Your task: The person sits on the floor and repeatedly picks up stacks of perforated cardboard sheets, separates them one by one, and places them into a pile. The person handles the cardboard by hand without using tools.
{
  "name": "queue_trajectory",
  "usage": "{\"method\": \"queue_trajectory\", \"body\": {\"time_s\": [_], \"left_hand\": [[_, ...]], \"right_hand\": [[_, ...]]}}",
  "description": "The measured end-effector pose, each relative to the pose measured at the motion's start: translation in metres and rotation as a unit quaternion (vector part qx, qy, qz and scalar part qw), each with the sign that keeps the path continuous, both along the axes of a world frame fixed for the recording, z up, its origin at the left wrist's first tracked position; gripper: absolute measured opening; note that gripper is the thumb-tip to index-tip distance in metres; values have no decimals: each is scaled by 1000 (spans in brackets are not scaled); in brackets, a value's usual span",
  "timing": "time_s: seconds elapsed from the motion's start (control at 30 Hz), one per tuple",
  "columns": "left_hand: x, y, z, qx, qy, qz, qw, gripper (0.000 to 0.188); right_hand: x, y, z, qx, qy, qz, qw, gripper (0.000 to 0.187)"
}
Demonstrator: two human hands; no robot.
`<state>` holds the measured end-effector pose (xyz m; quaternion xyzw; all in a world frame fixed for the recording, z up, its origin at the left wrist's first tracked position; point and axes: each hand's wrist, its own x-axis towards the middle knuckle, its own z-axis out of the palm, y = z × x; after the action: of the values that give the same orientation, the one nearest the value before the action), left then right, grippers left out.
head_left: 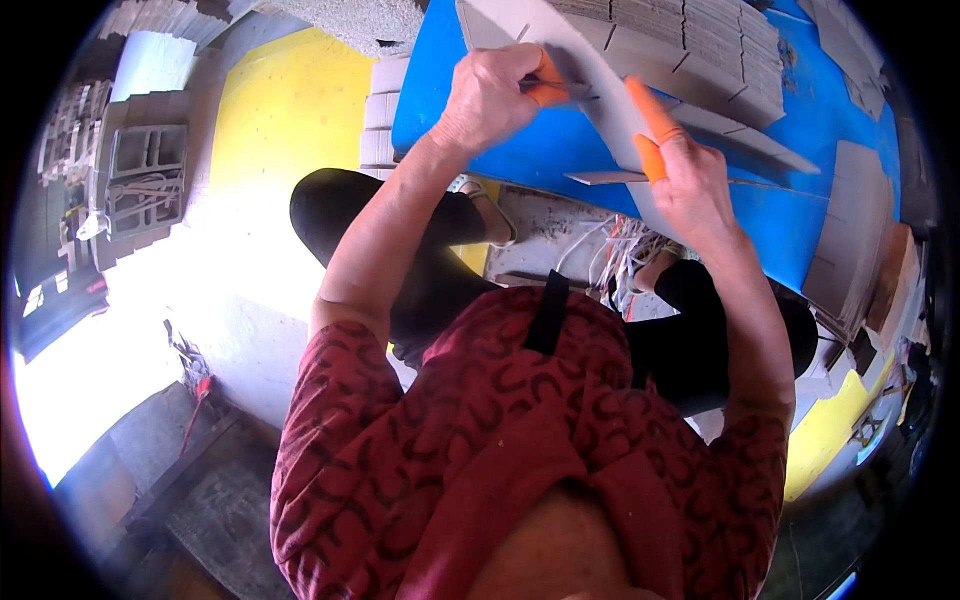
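Over the blue tabletop (530,150), a long grey-brown cardboard divider strip (572,62) is held tilted between my hands. My left hand (490,95) is closed at its left side, orange covers on the fingertips, pinching a narrow cardboard crosspiece (575,92) that meets the long strip. My right hand (692,180) grips the long strip from the right, with orange covers on thumb and forefinger. A second narrow crosspiece (600,178) sticks out lower down, near my right thumb. How the pieces slot together is hard to see.
Stacked slotted cardboard strips (700,55) stand on the tabletop beyond my hands, a loose strip (750,135) nearer. More cardboard sheets (850,230) lean at the right edge. Shredded scraps (640,250) lie under the table. A grey crate (147,175) sits far left.
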<state>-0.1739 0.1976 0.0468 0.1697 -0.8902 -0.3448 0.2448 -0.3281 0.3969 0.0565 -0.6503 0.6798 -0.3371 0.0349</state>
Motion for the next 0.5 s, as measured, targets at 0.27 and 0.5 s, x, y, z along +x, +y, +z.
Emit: {"method": "queue_trajectory", "body": {"time_s": [0.27,0.5], "left_hand": [[-3,6,2,126,107,-28,986,16],[-32,-66,-20,-248,54,149,956,30]], "right_hand": [[0,8,-11,80,21,-42,996,62],[-15,29,-11,-2,48,-65,997,62]]}}
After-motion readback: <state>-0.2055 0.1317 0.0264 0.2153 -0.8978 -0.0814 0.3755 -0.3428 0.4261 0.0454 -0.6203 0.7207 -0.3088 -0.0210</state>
